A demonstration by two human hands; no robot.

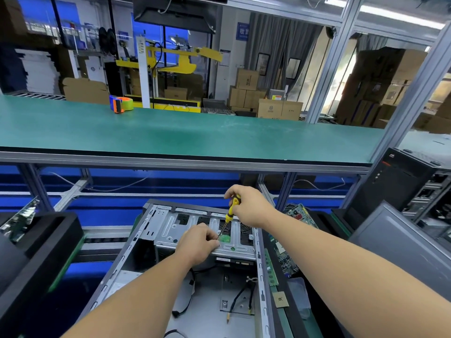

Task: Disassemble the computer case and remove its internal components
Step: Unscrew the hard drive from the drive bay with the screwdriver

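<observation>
Fingers (235, 194) of the right hand (246, 206) are curled round the yellow-and-black handle of a screwdriver (229, 214), which tilts down and to the left so that its tip meets a small green board (225, 238) on the metal drive cage (207, 230). Beside it the left hand (199, 245) rests on the cage with its fingers bent, seemingly pinching something at the board's edge (the view is too cramped there to tell what). That cage sits at the far end of the open computer case (185, 272), which lies on its side right in front of the person, black cables (240, 296) loose on its floor. Just right of the case lie a motherboard (283, 254) and a memory stick (270, 269). A second black tower (400, 181) stands further right. On the raised green surface (195, 132) behind, a tape dispenser (121, 104) sits well apart.
</observation>
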